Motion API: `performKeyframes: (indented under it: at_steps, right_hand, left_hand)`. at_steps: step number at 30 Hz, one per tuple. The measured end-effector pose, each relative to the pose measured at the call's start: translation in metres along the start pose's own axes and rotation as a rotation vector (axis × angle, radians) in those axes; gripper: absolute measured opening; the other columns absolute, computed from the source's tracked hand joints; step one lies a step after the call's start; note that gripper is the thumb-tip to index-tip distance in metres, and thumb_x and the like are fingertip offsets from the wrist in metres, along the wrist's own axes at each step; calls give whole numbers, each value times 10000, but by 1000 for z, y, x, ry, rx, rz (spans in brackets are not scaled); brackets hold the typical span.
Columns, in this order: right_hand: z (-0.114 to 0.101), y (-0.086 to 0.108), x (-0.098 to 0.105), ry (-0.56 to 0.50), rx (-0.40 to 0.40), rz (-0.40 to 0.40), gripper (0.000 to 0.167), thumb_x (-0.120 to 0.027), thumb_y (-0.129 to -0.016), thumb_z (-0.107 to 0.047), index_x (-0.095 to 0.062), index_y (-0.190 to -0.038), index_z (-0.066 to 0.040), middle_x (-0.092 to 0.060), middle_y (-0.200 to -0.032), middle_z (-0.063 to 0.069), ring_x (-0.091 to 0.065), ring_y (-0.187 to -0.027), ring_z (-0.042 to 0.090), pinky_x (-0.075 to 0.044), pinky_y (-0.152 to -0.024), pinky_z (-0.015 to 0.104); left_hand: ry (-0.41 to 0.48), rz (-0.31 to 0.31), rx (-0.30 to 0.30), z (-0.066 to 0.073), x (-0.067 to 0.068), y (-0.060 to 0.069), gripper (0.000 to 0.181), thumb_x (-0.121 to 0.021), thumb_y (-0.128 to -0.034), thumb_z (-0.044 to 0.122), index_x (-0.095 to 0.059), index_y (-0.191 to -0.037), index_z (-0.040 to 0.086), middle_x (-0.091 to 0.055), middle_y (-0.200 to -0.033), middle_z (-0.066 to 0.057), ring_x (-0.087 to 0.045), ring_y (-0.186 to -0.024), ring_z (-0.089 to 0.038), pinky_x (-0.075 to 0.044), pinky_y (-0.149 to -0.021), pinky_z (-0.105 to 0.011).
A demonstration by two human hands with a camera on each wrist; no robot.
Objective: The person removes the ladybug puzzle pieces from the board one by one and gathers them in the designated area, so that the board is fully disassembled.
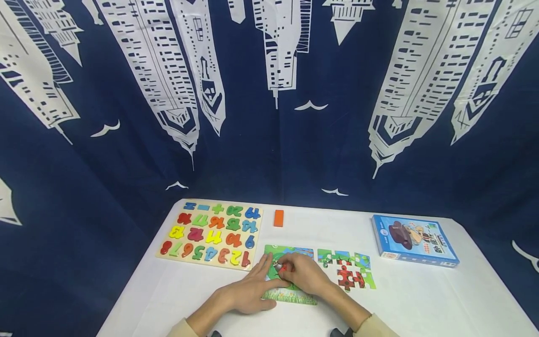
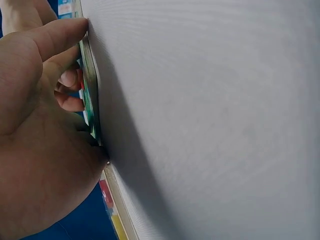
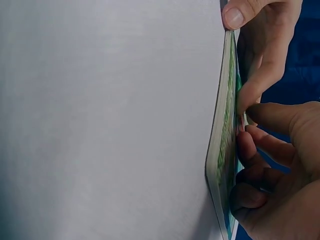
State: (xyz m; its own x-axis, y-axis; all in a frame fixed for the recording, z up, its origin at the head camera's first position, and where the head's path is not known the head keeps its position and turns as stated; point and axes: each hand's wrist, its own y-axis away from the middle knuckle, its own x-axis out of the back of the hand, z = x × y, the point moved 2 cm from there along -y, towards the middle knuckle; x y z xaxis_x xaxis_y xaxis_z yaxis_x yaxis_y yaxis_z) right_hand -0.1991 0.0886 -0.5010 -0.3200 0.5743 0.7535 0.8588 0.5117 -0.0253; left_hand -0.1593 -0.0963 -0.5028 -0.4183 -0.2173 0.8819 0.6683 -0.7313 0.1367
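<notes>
A green puzzle board (image 1: 290, 296) with a grass strip along its near edge lies flat between the hands. The left hand (image 1: 249, 291) rests on its left side, fingers extended and thumb at the near left corner. Over the middle of the board, the right hand (image 1: 309, 275) has its fingers curled at a red ladybug part (image 1: 283, 268); its fingertips pinch there, with the piece itself largely hidden. In the right wrist view the right hand (image 3: 280, 160) meets the board (image 3: 225, 125) beside the left hand's fingers (image 3: 262, 82). The left wrist view shows the left palm (image 2: 45, 130) at the board's edge.
Loose puzzle pieces (image 1: 346, 277), red and green, lie right of the board. A wooden number board (image 1: 189, 260) stands at the left, an orange block (image 1: 279, 218) behind, and a blue picture box (image 1: 414, 239) at the right. A patterned dark blue curtain (image 1: 261, 164) hangs behind the white table (image 1: 421, 299).
</notes>
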Motion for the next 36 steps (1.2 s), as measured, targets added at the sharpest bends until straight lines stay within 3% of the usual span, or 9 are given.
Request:
performKeyframes:
  at_steps: [11, 15, 20, 26, 31, 36]
  right_hand:
    - [0, -5, 0, -33, -31, 54, 188, -698, -821, -229, -655, -992, -165, -532, -805, -60, -482, -705, 92, -445, -582, 224]
    - [2, -6, -1, -106, -37, 28, 147, -660, -851, -178, -623, -991, -150, -579, -786, -75, -547, -671, 75, -476, -584, 225]
    - [3, -7, -3, -216, -45, 16, 104, -623, -877, -120, -602, -977, -101, -630, -740, -43, -613, -586, 111, -506, -499, 243]
    - [4, -8, -3, -341, -75, 22, 96, -629, -863, -75, -608, -955, -55, -655, -744, 21, -650, -602, 179, -529, -492, 276]
    - [4, -8, -1, -334, -93, 24, 96, -633, -865, -109, -619, -954, -77, -656, -747, 11, -642, -627, 182, -526, -510, 294]
    - [5, -8, 4, -273, -109, 50, 86, -647, -854, -142, -637, -937, -122, -646, -732, -25, -604, -684, 136, -476, -632, 290]
  left_hand:
    - [-64, -8, -9, 0, 1, 0, 465, -513, -912, 415, -382, -1358, 448, 204, -1499, -177, 182, -1366, -303, -179, -1066, -529]
    - [-60, -13, -10, 0, 1, 0, 466, -515, -914, 402, -383, -1359, 439, 230, -1494, -164, 199, -1361, -292, -184, -1065, -529]
    - [-45, -12, -3, 1, 2, 0, 460, -520, -913, 395, -401, -1357, 424, 252, -1491, -140, 203, -1363, -272, -183, -1067, -523]
    - [-23, -17, 6, 3, 2, 0, 457, -527, -910, 389, -413, -1352, 420, 270, -1489, -114, 202, -1364, -258, -183, -1066, -527]
    - [-24, -18, 8, 3, 3, 1, 450, -524, -911, 394, -418, -1347, 425, 278, -1488, -97, 199, -1365, -262, -177, -1064, -536]
    - [-19, -21, 2, 3, 4, 1, 442, -517, -915, 398, -424, -1346, 421, 303, -1479, -51, 195, -1366, -264, -167, -1065, -541]
